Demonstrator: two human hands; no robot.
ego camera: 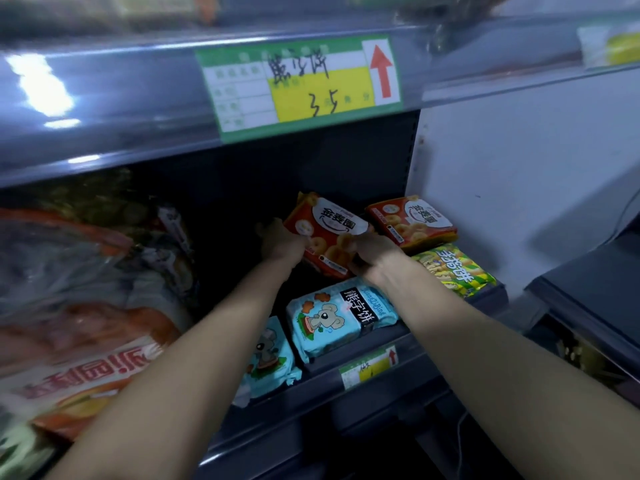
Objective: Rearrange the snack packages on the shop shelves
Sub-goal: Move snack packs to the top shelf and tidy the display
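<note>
Both hands (325, 249) around red packet (325, 233)

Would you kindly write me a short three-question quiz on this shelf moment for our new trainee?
1. True or false: both hands hold the same red packet.
2. Which packet lies directly under the second red packet at the right: A) blue, B) yellow-green, C) orange?
3. Fill in: the arrow on the large price tag points ____.

Key
1. True: the left hand and right hand grip it at opposite sides.
2. B, the yellow-green packet; the blue packet lies nearer the front.
3. Up.
</note>
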